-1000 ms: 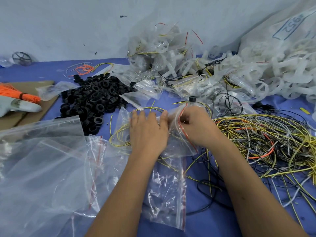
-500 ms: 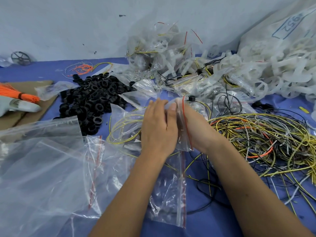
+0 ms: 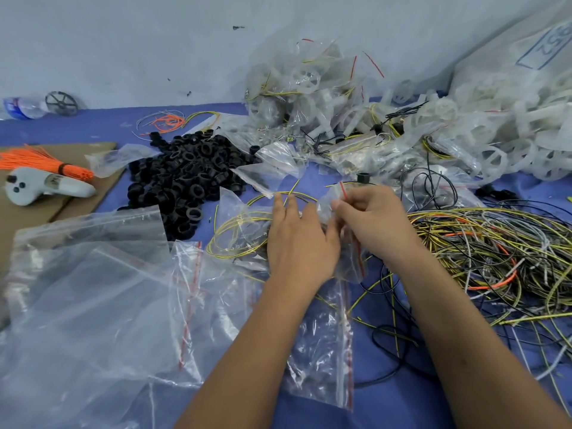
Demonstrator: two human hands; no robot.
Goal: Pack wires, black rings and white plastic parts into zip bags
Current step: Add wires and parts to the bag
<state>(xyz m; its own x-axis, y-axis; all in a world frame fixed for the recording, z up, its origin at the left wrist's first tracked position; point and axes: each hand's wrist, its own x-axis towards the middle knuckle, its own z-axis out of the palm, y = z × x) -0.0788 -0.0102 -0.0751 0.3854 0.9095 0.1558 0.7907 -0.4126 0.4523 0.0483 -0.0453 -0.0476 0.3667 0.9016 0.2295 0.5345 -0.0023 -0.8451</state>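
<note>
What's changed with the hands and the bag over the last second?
The right hand now pinches the zip bag at its red strip, with the left hand flat beside it. The black rings and wire tangle lie as before.

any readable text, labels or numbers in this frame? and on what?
Blue stamped digits in a blue box, seen upside down and cut off at the frame edge, on the big white sack at top right: roughly "052", not certain.
Blue label on the plastic bottle at far left: too blurred to read.
Grey handheld controller on the cardboard: small dark label, unreadable.
Zip bags, wires, black rings: no text visible.
</note>
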